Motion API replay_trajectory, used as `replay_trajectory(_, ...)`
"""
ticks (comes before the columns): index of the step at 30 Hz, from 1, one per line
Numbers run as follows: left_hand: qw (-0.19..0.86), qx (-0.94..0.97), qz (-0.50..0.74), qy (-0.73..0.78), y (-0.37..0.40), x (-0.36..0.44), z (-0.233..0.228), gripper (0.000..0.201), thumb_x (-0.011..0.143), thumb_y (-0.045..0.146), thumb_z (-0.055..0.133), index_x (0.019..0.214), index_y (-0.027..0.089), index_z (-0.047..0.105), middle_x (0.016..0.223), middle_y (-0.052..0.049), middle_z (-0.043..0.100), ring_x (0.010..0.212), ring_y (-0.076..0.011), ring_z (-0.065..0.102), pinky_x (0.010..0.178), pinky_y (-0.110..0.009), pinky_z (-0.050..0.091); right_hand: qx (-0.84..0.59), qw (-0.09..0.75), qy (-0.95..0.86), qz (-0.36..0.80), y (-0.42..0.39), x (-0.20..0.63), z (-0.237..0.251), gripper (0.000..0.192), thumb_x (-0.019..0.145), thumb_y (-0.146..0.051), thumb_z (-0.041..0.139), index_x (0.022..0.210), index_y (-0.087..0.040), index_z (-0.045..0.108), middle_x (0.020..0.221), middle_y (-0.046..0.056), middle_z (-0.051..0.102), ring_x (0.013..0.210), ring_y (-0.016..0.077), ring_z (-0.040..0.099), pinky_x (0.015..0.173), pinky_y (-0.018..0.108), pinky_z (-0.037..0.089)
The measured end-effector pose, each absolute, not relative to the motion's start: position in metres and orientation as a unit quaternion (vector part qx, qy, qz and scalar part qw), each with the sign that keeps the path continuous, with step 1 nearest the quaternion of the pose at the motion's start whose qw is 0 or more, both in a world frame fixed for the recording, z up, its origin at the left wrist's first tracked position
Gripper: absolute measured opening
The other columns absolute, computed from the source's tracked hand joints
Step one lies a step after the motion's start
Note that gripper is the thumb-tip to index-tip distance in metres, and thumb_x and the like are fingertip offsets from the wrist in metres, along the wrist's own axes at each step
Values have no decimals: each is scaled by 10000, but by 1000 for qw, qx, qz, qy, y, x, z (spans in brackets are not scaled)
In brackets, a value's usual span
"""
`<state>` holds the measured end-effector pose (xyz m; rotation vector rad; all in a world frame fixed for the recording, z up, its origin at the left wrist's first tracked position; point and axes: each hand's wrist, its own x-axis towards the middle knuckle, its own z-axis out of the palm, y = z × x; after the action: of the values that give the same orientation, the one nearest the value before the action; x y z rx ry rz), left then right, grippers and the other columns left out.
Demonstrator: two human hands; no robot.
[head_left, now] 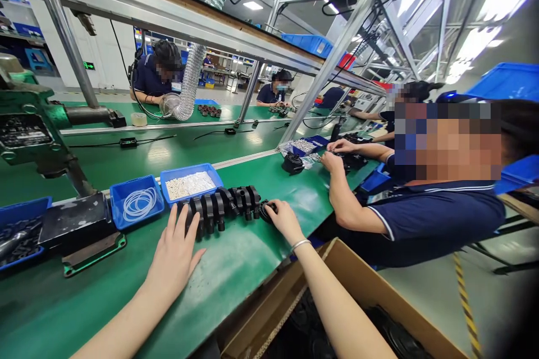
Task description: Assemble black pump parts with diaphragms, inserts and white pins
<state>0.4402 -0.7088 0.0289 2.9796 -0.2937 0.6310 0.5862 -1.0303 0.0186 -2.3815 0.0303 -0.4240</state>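
A row of black ribbed plastic parts [209,210] with short stubs stands on the green work surface. My left hand [174,247] rests at the row's left end, its fingers outstretched and apart, the fingertips against the nearest part. At the other end, my right hand [284,219] has its thumb and fingers closed on a round black plastic part [266,211], which is partly hidden by the fingers. Just behind the row sits a blue tray of small white pieces [191,184]. Left of it, another blue tray holds clear tubing rings [138,204].
A green press [29,118] with a black block [76,220] stands at the left. Below my right arm is a cardboard box [337,252] with black parts inside. A co-worker [433,213] sits close on the right, handling black parts. A metal frame [320,78] crosses overhead.
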Motion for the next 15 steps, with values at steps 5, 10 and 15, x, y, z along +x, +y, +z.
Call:
replay_trajectory(5, 54, 971, 206, -104, -693, 426, 16, 672, 908, 399, 618, 1488, 120, 426, 1606, -226, 286, 1520, -405, 126, 1071, -512, 478, -930, 321, 22, -175, -1038, 567, 18, 267, 806, -474, 640, 793, -208, 663, 746, 74, 637, 723, 260, 580, 739, 394, 449)
replay_trajectory(10, 143, 956, 222, -126, -681, 406, 16, 772, 941, 449, 557, 1576, 196, 198, 1640, -189, 215, 1525, -371, 141, 1096, -545, 454, -905, 323, 41, -275, -1014, 527, 60, 434, 922, -569, 471, 956, -173, 647, 784, 89, 638, 684, 240, 554, 689, 373, 446)
replay_trajectory(15, 308, 929, 104, -175, -677, 386, 13, 1148, 793, 483, 762, 1591, 256, -32, 1661, -190, 112, 1500, -353, 256, 1132, -540, 419, -878, 381, -290, -14, -917, 452, 75, 214, 967, -382, 536, 1006, -220, 670, 944, 67, 710, 859, 232, 658, 785, 337, 506)
